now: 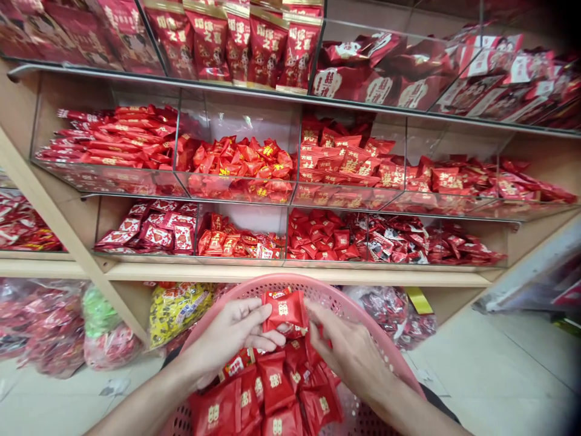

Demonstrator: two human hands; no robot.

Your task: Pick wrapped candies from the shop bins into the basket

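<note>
My left hand [247,327] pinches a small red candy packet [285,310] with a gold double-happiness sign on it. The packet is held up above the pink perforated plastic basket [385,339]. My right hand [347,342] is at the packet's right edge, slightly blurred, its fingers stretched out and apart; I cannot tell whether they touch the packet. Below both hands, several similar red packets [275,380] lie heaped in the basket, some partly hidden by my hands.
A wooden shelf [290,272] with clear dividers stands ahead, filled with red wrapped sweets [245,160]. Larger red bags [211,45] stand on the upper tier. Under it are a yellow bag [181,312], a clear bag of sweets [385,312] and, at left, more bags [54,327] on the tiled floor.
</note>
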